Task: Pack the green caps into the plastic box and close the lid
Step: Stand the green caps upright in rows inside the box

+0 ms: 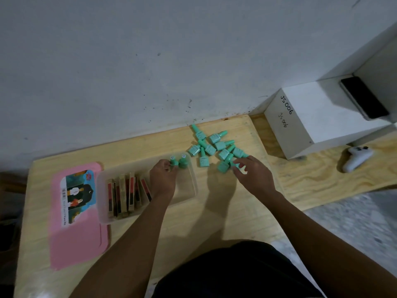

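Left hand [162, 179] fingers pinched on green cap [173, 161] inside plastic box [191, 168]; right hand [253, 175] fingers loosely curled over cap pile [212, 147], grip unclear.

The single head camera looks steeply down and forward, close over the wooden table [225, 211] toward the wall [150, 61].

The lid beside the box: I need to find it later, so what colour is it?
Pink, with a printed picture label; the lid shows in the head view, the only one.
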